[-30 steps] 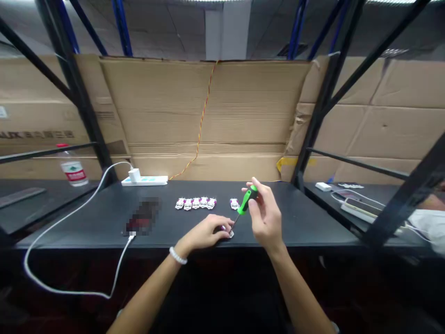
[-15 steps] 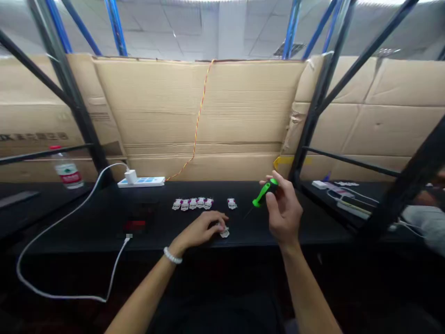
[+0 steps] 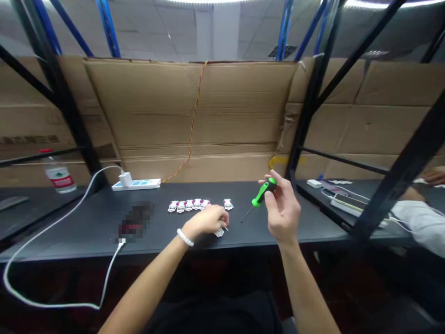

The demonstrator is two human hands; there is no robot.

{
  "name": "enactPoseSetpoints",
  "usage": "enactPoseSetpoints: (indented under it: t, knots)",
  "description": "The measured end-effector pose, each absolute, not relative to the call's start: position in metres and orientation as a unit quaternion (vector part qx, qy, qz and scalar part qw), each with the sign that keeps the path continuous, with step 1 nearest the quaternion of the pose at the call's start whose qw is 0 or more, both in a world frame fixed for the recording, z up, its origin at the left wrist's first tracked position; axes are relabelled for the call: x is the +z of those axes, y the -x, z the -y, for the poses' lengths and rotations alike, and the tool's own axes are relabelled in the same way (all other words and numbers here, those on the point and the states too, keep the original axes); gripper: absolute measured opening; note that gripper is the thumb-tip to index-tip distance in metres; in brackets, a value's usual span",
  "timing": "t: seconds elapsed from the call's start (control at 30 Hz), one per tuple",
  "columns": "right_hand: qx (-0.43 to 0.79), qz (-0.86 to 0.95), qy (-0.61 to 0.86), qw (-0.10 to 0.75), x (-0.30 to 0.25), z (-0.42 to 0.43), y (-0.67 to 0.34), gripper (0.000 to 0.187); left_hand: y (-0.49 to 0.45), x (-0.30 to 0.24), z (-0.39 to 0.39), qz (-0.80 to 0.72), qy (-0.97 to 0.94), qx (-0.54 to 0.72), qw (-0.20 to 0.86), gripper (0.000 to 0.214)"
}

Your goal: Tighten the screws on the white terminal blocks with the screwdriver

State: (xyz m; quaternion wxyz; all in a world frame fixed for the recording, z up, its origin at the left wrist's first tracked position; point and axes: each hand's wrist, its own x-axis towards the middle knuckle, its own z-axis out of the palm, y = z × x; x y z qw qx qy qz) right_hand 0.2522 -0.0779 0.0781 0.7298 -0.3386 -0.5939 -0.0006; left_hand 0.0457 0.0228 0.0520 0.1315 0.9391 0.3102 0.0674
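My left hand [image 3: 208, 219], with a white beaded bracelet [image 3: 185, 237] at the wrist, is curled with its fingers bent down over a small white part [image 3: 219, 232] near the table's front. The fingertips appear closed on this part, though the hand hides much of it. In my right hand [image 3: 283, 206] is a green and black screwdriver [image 3: 264, 191], gripped by its handle, its thin shaft slanting down to the left above the table. Beyond my left hand lies a row of several small white parts with purple bits [image 3: 189, 205]. One similar part [image 3: 228, 204] lies apart to the right.
A white power strip [image 3: 139, 184] with a charger and white cable [image 3: 52, 227] is at the back left. A blurred dark object [image 3: 135, 221] lies left. A bottle [image 3: 60, 178] stands beyond the left rack post. At right, a co-worker's sleeve [image 3: 417, 222] shows past a black post [image 3: 392, 185].
The view has shifted slightly, moving the scene left. My left hand has lifted and its fingers have curled in more over the small white part. The right hand still holds the screwdriver, almost unmoved.
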Motion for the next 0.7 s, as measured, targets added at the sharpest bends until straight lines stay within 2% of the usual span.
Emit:
enactPoseSetpoints:
  t: [0.23, 0.4, 0.53, 0.7]
  knots:
    - [0.003, 0.598, 0.342, 0.725, 0.08, 0.08, -0.252, 0.042, -0.029, 0.068, -0.017, -0.29, -0.946, 0.075, 0.12, 0.02]
    - [0.004, 0.601, 0.34, 0.723, 0.08, 0.079, -0.253, 0.041, -0.018, 0.059, 0.018, -0.311, -0.942, 0.081, 0.096, 0.053]
    - [0.007, 0.602, 0.347, 0.72, 0.078, 0.077, -0.254, 0.042, -0.018, 0.041, 0.038, -0.399, -0.907, 0.122, 0.059, 0.044]
    - [0.004, 0.61, 0.342, 0.715, 0.076, 0.076, -0.255, 0.042, -0.018, 0.033, 0.034, -0.389, -0.906, 0.127, 0.104, 0.038]
